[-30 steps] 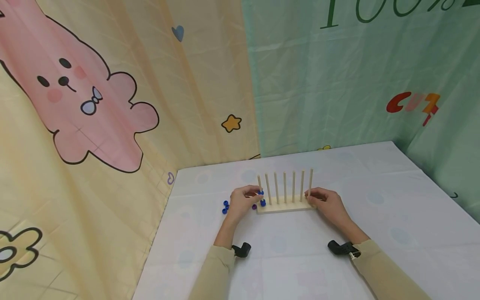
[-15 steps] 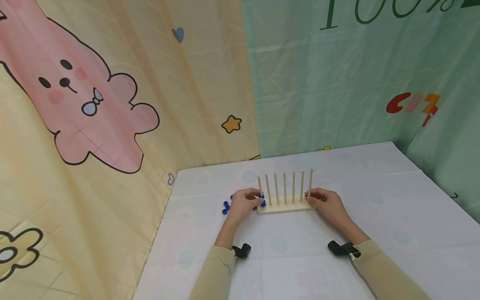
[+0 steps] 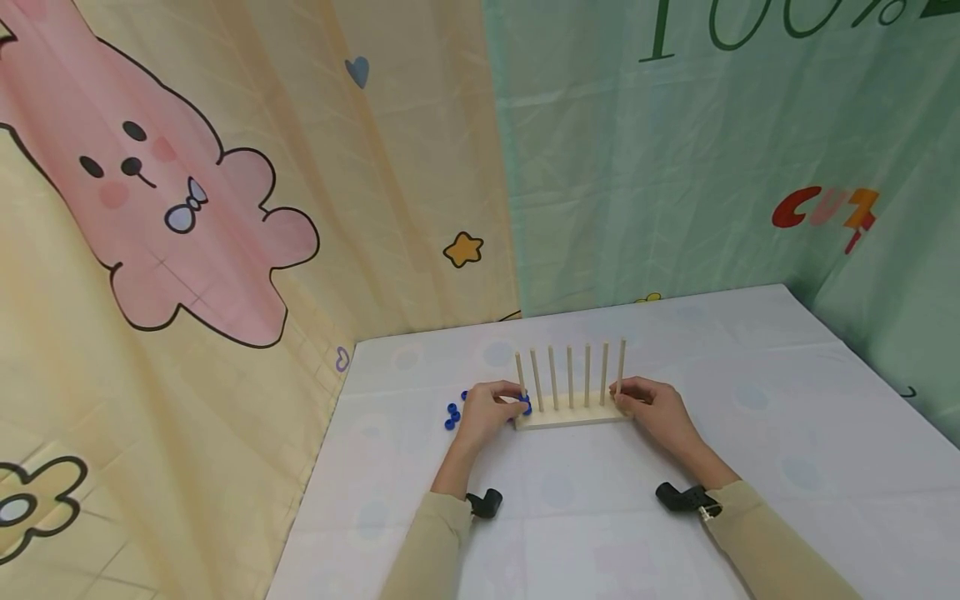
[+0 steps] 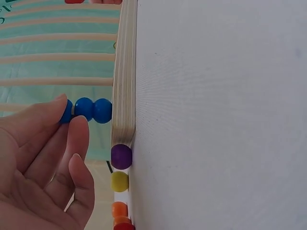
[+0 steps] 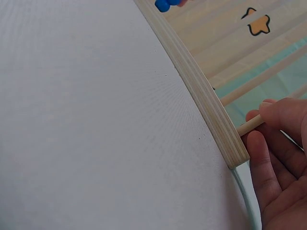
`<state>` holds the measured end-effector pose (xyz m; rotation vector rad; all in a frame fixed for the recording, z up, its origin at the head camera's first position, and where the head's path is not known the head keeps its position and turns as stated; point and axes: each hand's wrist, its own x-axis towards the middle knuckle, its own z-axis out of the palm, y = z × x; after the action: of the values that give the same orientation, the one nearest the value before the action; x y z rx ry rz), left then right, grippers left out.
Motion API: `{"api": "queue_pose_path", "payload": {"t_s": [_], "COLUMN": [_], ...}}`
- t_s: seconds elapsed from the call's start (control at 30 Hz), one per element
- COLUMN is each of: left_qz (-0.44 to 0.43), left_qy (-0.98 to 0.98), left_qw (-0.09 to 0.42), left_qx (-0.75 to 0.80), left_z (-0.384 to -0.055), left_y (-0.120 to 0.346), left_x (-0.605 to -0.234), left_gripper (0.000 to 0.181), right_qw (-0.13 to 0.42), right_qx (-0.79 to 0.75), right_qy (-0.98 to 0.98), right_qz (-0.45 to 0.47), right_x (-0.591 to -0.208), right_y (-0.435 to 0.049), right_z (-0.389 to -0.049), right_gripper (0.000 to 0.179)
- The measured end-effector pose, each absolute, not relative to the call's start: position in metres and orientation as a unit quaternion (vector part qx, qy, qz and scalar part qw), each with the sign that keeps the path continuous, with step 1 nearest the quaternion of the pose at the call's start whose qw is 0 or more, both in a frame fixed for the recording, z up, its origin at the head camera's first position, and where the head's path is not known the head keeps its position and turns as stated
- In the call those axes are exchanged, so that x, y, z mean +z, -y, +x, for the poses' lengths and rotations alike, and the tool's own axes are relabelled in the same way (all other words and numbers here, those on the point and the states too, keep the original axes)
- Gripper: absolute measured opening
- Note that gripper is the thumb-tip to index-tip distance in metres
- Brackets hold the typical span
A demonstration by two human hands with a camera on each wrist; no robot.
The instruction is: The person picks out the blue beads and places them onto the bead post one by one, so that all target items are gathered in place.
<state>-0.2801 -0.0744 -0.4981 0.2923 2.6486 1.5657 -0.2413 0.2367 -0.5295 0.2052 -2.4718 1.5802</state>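
Note:
A wooden rack (image 3: 573, 422) with a row of several upright pegs stands on the table. At its left end my left hand (image 3: 482, 410) pinches a blue bead (image 4: 67, 113) between thumb and fingertip, around the leftmost peg. Two more blue beads (image 4: 93, 110) sit below it on that peg, against the base, as the left wrist view shows. My right hand (image 3: 657, 408) holds the rightmost peg (image 5: 251, 125) low down, close to the base, its thumb and fingers around it.
Loose blue beads (image 3: 452, 415) lie left of my left hand. Purple (image 4: 122, 156), yellow (image 4: 120, 182), orange (image 4: 119, 210) and red beads (image 4: 123, 226) lie beyond the rack's left end. Printed curtains (image 3: 420, 167) hang behind the white-covered table (image 3: 570, 517).
My left hand has slid the blue bead down the leftmost peg toward the beads at the base. My right hand stays in place on the rightmost peg.

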Motion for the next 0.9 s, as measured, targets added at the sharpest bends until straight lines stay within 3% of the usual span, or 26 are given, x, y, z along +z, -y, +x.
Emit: {"api": "queue_pose_path", "payload": {"t_s": [0.67, 0.9], "left_qz": [0.118, 0.137], "left_qy": [-0.862, -0.864], "left_qw": [0.046, 0.028], "left_qx": [0.491, 0.484], "left_z": [-0.282, -0.282], "left_y": [0.08, 0.089], "left_x": [-0.495, -0.488], "left_gripper": [0.024, 0.023], "right_qw": [0.101, 0.097], "right_qx": [0.545, 0.546], "right_qy": [0.829, 0.829], "right_qz": [0.073, 0.075], "right_x": [-0.541, -0.539], "right_y": [-0.244, -0.245], "right_z": [-0.248, -0.247], "right_gripper": [0.02, 0.022]}}
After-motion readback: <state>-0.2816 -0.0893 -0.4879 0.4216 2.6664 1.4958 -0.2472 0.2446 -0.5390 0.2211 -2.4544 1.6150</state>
